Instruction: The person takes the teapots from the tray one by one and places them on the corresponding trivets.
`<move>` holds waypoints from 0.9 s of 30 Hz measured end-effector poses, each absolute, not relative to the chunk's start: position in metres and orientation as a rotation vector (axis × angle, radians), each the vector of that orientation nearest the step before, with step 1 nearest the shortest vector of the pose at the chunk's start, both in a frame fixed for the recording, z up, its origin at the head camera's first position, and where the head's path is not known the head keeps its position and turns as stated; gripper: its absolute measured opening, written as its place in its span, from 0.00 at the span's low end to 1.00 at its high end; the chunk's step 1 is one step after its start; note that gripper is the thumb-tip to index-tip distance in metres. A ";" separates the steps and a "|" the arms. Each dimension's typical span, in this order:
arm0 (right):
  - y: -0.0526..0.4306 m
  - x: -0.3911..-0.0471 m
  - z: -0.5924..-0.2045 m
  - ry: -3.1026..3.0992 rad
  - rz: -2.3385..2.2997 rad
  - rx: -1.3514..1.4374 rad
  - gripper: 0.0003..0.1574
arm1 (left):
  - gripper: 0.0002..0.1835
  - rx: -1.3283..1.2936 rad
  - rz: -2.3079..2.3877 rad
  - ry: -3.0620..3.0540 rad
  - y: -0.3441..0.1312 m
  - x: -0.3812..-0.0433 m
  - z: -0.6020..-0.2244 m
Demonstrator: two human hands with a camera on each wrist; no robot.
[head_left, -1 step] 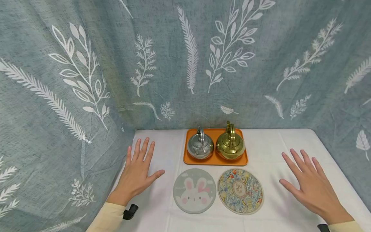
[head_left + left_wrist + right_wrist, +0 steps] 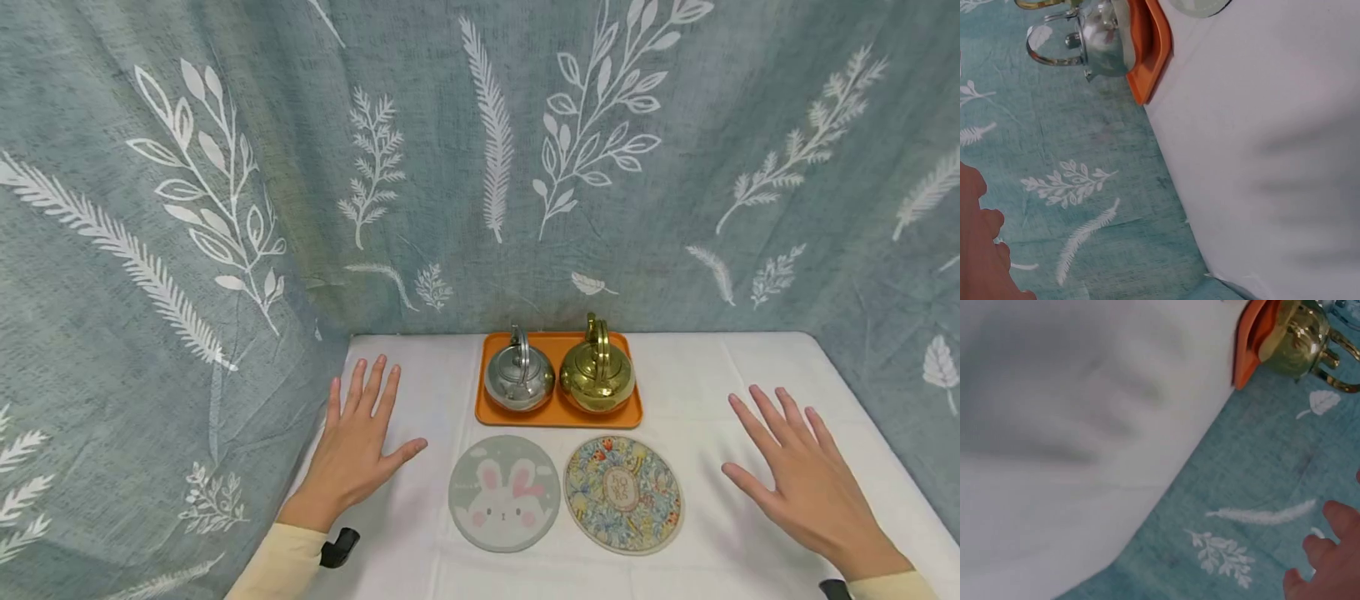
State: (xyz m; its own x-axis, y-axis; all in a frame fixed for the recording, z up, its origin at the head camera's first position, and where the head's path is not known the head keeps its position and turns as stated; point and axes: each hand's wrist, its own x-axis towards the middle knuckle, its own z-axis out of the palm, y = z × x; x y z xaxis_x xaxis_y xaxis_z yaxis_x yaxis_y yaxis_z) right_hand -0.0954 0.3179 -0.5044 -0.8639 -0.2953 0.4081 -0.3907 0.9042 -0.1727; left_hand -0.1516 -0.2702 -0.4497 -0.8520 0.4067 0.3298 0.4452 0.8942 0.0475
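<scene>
And it's 2 round mats sitting side by side on the white cloth-covered worktop. On the left, a flat grey-green rabbit mat, printed with a white rabbit face, pink inner ears, pink cheeks and a pink bow. Just beside it, a flat multicoloured floral mat, busy with blue, yellow and red, a pale medallion in the middle; the lettering there is too small to read.

Right behind them, a shallow orange rectangular tray carries 2 shiny metal kettles: a silver round-bellied kettle on the left, a slightly larger gold round-bellied kettle on the right, both upright under arched handles. A blue-grey leaf-print curtain rises behind the lot.

Now the hands! Both palms down, fingers spread. The left hand is out to the left, its thumb pointing towards the rabbit mat, near but apart. The right hand mirrors it on the far side, thumb towards the floral mat, also apart. Both mats lie between the 2 hands.
</scene>
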 end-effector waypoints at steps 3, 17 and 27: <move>0.313 -0.096 -0.506 -2.683 0.369 0.499 0.59 | 0.57 -0.622 -0.183 -2.761 -0.272 -0.153 -0.451; 0.288 -0.123 -0.499 -2.525 0.830 0.451 0.46 | 0.52 -0.647 -0.543 -2.765 -0.275 -0.158 -0.460; 0.277 -0.139 -0.490 -2.505 0.931 0.407 0.41 | 0.43 -0.664 -0.952 -2.752 -0.279 -0.164 -0.473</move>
